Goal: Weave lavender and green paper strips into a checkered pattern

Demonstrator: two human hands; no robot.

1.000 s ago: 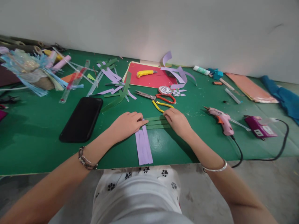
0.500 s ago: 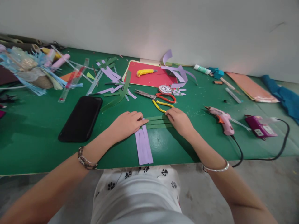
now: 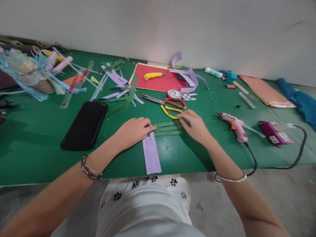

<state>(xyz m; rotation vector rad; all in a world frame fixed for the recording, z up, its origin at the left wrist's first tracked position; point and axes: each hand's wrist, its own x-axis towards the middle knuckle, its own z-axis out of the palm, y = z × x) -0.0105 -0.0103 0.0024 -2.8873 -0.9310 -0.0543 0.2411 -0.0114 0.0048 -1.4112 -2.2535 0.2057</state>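
Note:
Purple paper strips [image 3: 151, 154] lie side by side, running down toward the table's front edge. Green paper strips [image 3: 168, 129] extend rightward from their upper end. My left hand [image 3: 138, 129] is closed over the place where the two colours cross, pressing them down; its fingers hide most of that crossing. Over the right ends of the green strips hovers my right hand [image 3: 194, 126], its thumb and forefinger apart. Whether a fingertip touches the paper is hard to see. Just beyond lie scissors [image 3: 175, 103] with red handles and a yellow-handled tool [image 3: 170, 113].
A black phone [image 3: 85, 125] lies left of my left hand. On the right are a pink glue gun [image 3: 234, 125] and a purple power box [image 3: 275, 133] with a cable. Loose strips [image 3: 116, 77], a yellow cutter [image 3: 154, 76] and red paper [image 3: 158, 85] lie farther back.
My right hand has shifted slightly right and its fingers have spread, uncovering more of the green strips' ends. My left hand stays on the crossing.

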